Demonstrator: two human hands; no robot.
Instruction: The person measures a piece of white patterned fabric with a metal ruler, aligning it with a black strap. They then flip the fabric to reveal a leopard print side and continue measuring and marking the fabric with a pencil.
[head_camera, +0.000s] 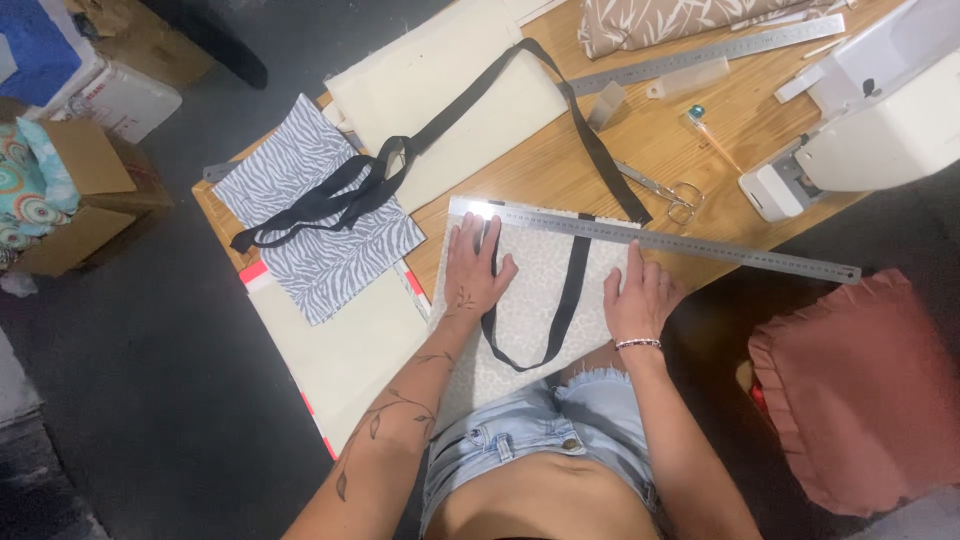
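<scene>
Both hands, left hand (472, 272) and right hand (634, 298), lie flat, released, on pale fabric (530, 300); steel ruler (700, 243) beyond

One head-worn camera looks steeply down, fairly close, onto the wooden table (560, 170) edge and the person's lap.

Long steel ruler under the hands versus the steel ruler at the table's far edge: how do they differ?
The long steel ruler lies across the grey speckled fabric panel, by the left hand and right hand. The far steel ruler lies on bare wood, untouched, tilted the opposite way. Both are flat metal.
</scene>
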